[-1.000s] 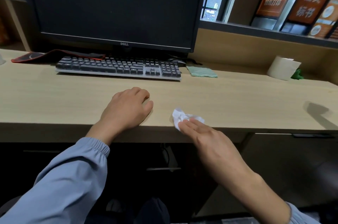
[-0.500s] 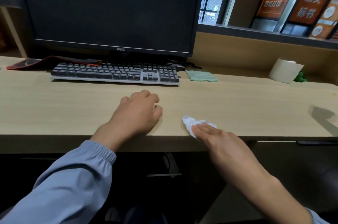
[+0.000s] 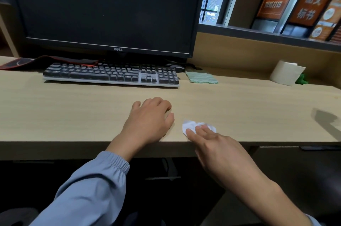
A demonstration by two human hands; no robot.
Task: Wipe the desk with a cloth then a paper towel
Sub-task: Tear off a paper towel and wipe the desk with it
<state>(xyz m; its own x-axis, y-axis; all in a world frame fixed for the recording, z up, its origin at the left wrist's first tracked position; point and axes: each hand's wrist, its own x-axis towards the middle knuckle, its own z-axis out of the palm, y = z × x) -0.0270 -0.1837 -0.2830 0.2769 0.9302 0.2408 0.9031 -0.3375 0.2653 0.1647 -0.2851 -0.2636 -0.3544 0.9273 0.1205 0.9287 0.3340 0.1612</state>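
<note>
**A:** Where is the paper towel?

**B:** The paper towel (image 3: pixel 191 125) is crumpled into a small white wad. It lies on the worktop (image 3: pixel 73 113), close to the front edge and a little right of the middle.

**A:** Does a hand touch it?

**B:** Yes, the right hand (image 3: pixel 212 144) reaches over the front edge onto it. Its grip is spread. The fingers (image 3: pixel 192 133) are straight and lie flat on the near part of the wad, pressing it to the worktop. They are not curled round it.

**A:** And the other hand?

**B:** The left hand (image 3: pixel 149 122) rests on the worktop just beside the wad, on its left side, and does not touch it. Its grip is loose, with the fingers bent a little downward, and it holds nothing. A blue sleeve (image 3: pixel 88 189) covers the forearm.

**A:** Where is the cloth?

**B:** The green cloth (image 3: pixel 201 77) lies flat near the back edge, just beside the right end of the keyboard (image 3: pixel 110 75). It is well apart from both hands.

**A:** What else is on the worktop?

**B:** A dark monitor (image 3: pixel 107 8) stands behind the keyboard. A red and black mouse pad (image 3: pixel 18 62) lies at the back left. A white paper roll (image 3: pixel 285 74) stands near the back right corner.
</note>
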